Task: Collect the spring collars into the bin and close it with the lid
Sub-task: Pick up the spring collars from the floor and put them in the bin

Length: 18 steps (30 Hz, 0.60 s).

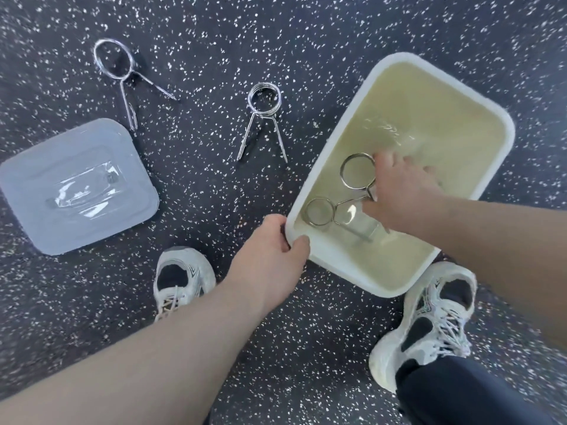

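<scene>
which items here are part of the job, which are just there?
Job:
- bin, left hand on its rim
- two collars in bin, right hand at the upper one
- two collars on floor
- lid

Not job:
- shoes
- speckled floor

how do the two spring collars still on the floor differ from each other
The far-left chrome wire spring collar has a wider, oval-looking ring, while the chrome wire spring collar nearer the white plastic bin has a smaller, round, tightly stacked coil. The left one's handles splay unevenly towards the translucent lid; the other's spread evenly, pointing towards the person. Both lie flat on the speckled floor, untouched.
</scene>
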### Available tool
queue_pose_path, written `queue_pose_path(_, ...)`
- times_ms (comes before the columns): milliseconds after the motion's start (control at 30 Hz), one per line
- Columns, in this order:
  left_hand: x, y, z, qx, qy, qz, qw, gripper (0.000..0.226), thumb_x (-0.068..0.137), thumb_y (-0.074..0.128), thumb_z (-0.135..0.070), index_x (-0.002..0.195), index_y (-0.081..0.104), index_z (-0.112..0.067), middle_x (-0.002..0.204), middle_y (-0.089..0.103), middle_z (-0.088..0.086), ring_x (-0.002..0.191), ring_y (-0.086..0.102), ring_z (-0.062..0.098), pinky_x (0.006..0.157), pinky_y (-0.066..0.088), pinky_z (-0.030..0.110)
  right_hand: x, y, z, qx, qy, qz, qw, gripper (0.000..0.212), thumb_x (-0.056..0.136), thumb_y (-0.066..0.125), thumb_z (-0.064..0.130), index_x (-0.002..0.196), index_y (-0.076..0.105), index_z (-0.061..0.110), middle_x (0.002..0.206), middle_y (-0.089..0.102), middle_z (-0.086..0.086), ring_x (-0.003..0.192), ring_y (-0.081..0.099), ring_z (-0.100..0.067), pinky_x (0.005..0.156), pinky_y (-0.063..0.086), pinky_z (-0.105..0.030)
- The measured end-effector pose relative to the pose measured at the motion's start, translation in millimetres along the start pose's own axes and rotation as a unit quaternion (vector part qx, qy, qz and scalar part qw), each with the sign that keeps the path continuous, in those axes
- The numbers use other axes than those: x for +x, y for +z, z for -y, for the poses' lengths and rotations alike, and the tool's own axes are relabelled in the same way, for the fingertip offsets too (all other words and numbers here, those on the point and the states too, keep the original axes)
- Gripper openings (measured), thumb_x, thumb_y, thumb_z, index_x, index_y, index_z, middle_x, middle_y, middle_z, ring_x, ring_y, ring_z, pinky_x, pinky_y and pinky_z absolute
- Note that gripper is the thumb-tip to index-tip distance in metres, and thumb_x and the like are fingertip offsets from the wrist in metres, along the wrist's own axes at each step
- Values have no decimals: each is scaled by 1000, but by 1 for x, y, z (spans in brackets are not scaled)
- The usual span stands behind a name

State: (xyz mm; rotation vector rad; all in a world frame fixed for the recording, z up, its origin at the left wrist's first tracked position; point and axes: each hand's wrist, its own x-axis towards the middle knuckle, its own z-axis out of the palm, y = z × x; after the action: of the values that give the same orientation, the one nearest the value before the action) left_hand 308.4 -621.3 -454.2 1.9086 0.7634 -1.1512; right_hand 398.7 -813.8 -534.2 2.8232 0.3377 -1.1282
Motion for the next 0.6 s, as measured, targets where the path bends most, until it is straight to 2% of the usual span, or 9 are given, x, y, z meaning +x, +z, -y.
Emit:
queue_pose_path(133, 8, 5, 13, 4, -6, 24, 1000, 16, 99, 46, -46, 97, 49, -31, 72, 52, -10, 59, 50, 9, 55, 35, 29, 16, 17, 3, -17, -60, -16, 998, 62, 80, 71, 41, 121, 41, 5, 115, 52, -13, 108, 47, -34, 88, 43, -48)
queue_pose_path(233, 15, 7, 21, 5, -5, 45, 999, 26, 98, 43, -52, 100, 55, -29, 80, 62, -5, 66, 58, 15, 61, 46, 31, 23, 25, 3, -49, -81, -18, 995, 68, 78, 74, 43, 124, 41, 6, 122, 49, -14, 113, 44, -33, 87, 41, -46)
queue_pose_path(333, 21, 8, 29, -23, 1, 58, 998, 27, 96, 44, -55, 99, 58, -32, 87, 67, 1, 63, 55, 12, 66, 49, 32, 26, 33, 2, -65, -99, 5, 993, 67, 78, 73, 42, 125, 40, 7, 123, 49, -14, 113, 44, -33, 85, 41, -46)
queue_pose_path(467, 23, 10, 34, -45, 10, 64, 997, 28, 96, 44, -55, 101, 59, -32, 83, 63, -2, 61, 52, 12, 65, 50, 33, 25, 35, 4, -6, -80, 49, 996, 62, 80, 72, 41, 121, 38, 7, 115, 53, -13, 109, 47, -32, 85, 44, -44)
queue_pose_path(600, 24, 10, 35, -53, 14, 62, 997, 32, 95, 44, -57, 100, 60, -30, 81, 61, -5, 62, 52, 14, 68, 50, 36, 24, 37, 8, 3, -74, 19, 997, 62, 80, 71, 44, 118, 41, 6, 114, 53, -14, 108, 46, -32, 83, 47, -43)
